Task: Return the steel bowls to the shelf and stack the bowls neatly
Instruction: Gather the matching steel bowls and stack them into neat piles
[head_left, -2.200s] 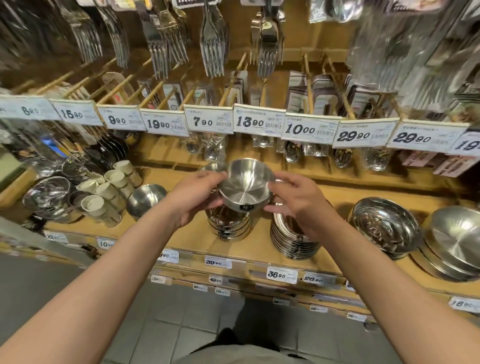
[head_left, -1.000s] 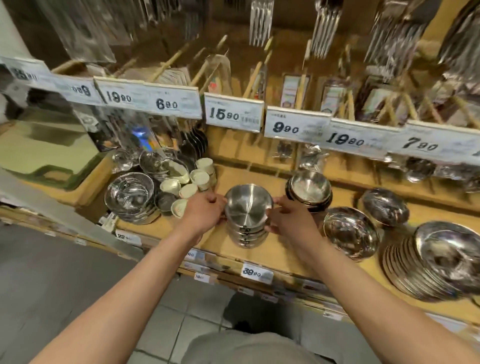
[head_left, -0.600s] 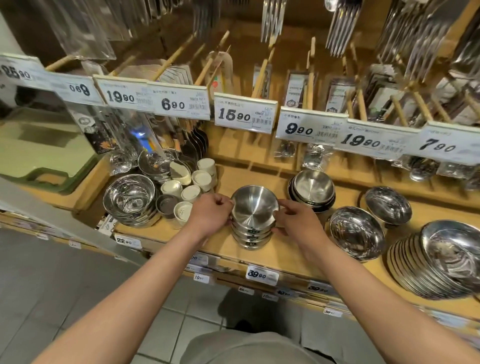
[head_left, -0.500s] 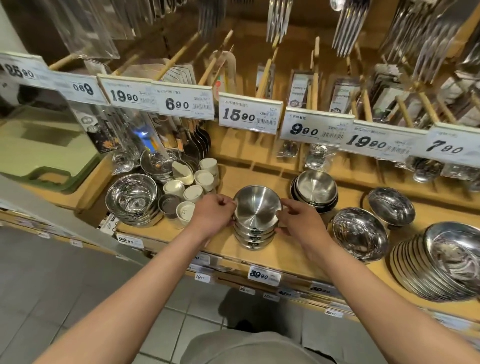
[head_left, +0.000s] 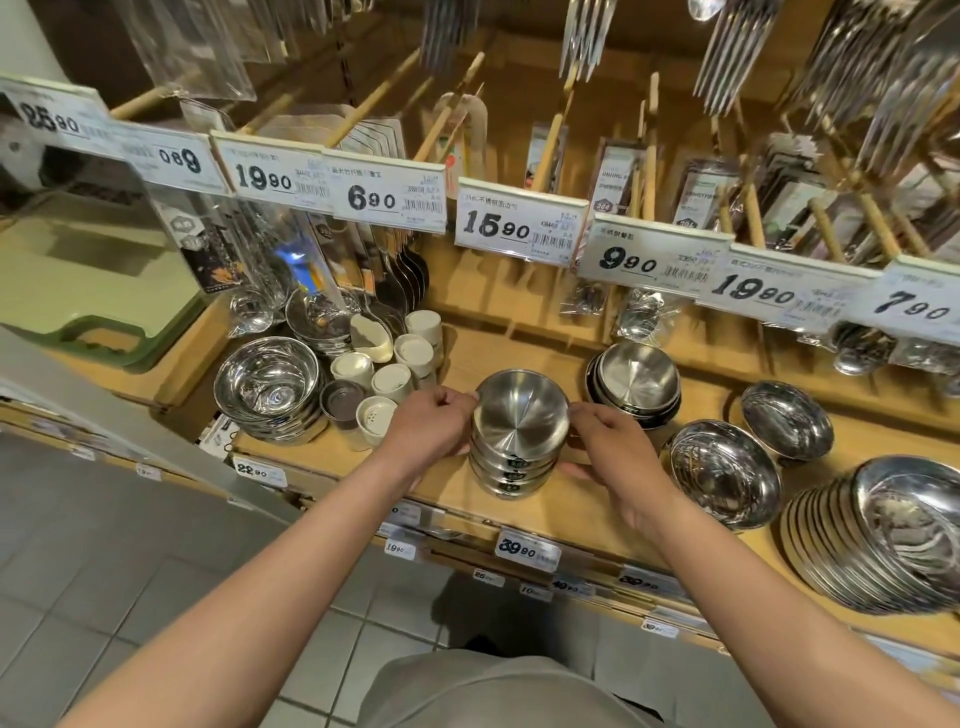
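A small stack of steel bowls stands near the front of the wooden shelf. The top bowl sits nested in the pile, its brushed inside facing up. My left hand grips the stack's left side with curled fingers at the top rim. My right hand holds the right side, fingertips at the rim and thumb low against the lower bowls. The far side of the stack is hidden.
White ceramic cups and a pile of shiny bowls stand to the left. A dark-rimmed bowl stack, two loose bowls and a tilted row of plates lie to the right. Price tags and hanging cutlery overhang the shelf.
The bowl I held in the air has come down onto the stack. Since half a second ago both hands stay on the stack's sides, almost still.
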